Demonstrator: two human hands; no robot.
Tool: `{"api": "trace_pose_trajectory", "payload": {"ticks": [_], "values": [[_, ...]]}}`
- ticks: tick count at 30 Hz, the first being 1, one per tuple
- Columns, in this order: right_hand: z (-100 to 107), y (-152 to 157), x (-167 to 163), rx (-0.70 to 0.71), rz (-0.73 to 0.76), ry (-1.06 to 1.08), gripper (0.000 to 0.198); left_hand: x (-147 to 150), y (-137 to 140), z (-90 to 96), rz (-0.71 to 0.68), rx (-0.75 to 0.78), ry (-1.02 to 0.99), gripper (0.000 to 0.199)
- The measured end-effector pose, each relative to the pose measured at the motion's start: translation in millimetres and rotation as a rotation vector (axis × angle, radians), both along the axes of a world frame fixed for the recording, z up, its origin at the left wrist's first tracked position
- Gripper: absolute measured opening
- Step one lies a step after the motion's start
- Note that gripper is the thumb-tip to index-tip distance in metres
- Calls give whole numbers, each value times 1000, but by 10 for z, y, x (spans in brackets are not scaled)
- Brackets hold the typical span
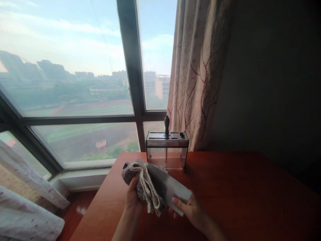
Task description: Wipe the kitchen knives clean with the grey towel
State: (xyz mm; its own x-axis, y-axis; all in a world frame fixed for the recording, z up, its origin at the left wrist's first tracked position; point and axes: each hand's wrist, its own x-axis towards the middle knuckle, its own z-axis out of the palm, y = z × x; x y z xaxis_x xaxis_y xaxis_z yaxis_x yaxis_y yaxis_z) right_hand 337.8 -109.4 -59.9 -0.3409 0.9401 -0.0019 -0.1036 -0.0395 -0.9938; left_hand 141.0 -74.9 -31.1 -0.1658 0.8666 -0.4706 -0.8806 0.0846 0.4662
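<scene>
1. Two hands in head view, both above the counter.
2. Left hand: thumb clamped over folded towel, other fingers mostly hidden.
3. Right hand: fingers pinching near end of flat grey blade; far end against towel.
4. Behind: clear-fronted holder on counter, black handle upright in its top.
</scene>
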Motion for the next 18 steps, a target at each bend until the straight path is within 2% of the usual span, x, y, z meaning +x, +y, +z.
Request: {"api": "trace_pose_trajectory", "payload": {"ticks": [2, 4, 12, 18], "values": [[8, 14, -25, -67, 18, 102, 45, -6, 0, -3, 12, 19, -8, 15], [17, 28, -37, -71, 10, 140, 45, -18, -2, -1, 28, 41, 2, 15], [107, 18, -6, -85, -92, 110, 61, -86, -27, -27, 3, 138, -4, 21], [164, 40, 2, -85, -146, 95, 62, -106, -45, -87, -55, 147, -61, 26]]}}
